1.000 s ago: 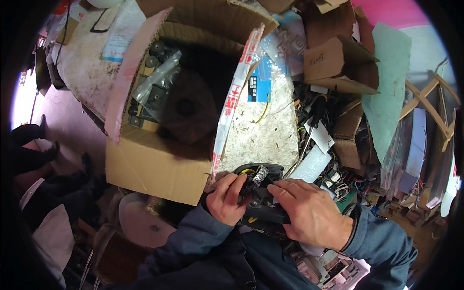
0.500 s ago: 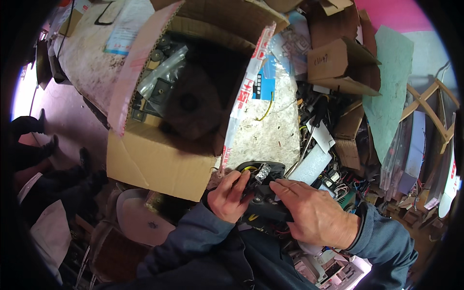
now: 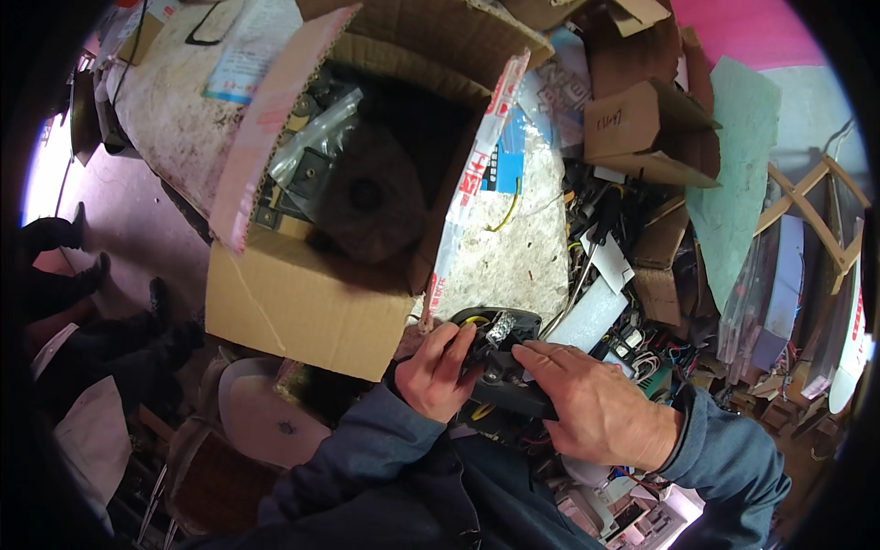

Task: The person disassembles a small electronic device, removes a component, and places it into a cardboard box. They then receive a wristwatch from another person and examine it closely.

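Note:
A black plastic housing point(image 3: 513, 396) is held between my two hands at the front edge of the table. Inside it show a silvery, shiny metal-like piece point(image 3: 501, 326) and a yellow wire point(image 3: 477, 321). My left hand point(image 3: 434, 374) is closed on its left side, fingers curled against the rim. From the right, my right hand point(image 3: 600, 403) grips it, with fingertips pressed on its dark upper part. My fingers cover much of the housing, so its exact kind cannot be made out.
An open cardboard box point(image 3: 302, 307) holding black parts and a clear plastic bag point(image 3: 316, 137) stands left of centre on the stained table point(image 3: 522, 247). At right lie tangled wires, a white foam piece point(image 3: 587, 316) and small cartons point(image 3: 642, 137). Another person's legs point(image 3: 119, 339) show far left.
The view has shifted very slightly. Both hands keep their hold on the black housing, with hardly any visible movement.

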A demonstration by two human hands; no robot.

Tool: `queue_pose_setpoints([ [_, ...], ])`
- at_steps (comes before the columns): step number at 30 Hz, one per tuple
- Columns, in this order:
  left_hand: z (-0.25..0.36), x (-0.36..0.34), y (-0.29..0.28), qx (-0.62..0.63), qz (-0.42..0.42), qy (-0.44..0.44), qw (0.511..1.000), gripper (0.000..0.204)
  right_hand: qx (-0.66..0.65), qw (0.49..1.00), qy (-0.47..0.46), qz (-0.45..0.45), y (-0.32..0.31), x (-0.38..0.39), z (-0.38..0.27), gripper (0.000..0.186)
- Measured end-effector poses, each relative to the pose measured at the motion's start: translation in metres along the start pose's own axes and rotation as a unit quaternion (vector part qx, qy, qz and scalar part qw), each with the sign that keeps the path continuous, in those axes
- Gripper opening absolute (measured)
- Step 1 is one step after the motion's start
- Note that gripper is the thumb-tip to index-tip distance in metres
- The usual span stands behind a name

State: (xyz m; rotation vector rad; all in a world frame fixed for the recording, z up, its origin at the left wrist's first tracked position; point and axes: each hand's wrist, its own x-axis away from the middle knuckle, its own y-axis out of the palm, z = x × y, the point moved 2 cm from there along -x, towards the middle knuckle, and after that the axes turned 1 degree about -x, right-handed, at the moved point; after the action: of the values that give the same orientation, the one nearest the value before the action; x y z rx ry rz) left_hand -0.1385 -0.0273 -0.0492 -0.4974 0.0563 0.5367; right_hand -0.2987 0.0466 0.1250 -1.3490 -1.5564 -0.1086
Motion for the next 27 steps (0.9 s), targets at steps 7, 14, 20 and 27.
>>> queue_pose_setpoints([
  [7,0.001,-0.003,-0.001,0.012,-0.011,-0.009,1.0,0.063,-0.017,1.0,-0.003,0.005,0.002,-0.003,0.004,0.074],
  [14,-0.001,-0.001,0.0,-0.003,-0.02,-0.019,1.0,0.064,0.023,0.999,-0.041,0.006,0.005,-0.004,0.013,0.08],
  [20,-0.001,-0.003,-0.001,0.013,-0.034,-0.017,0.999,0.064,-0.015,0.995,-0.09,-0.03,0.004,-0.008,0.022,0.093],
  [27,-0.003,-0.004,0.004,0.005,-0.01,0.003,1.0,0.061,-0.029,0.993,-0.109,-0.026,0.004,-0.012,0.03,0.082],
])
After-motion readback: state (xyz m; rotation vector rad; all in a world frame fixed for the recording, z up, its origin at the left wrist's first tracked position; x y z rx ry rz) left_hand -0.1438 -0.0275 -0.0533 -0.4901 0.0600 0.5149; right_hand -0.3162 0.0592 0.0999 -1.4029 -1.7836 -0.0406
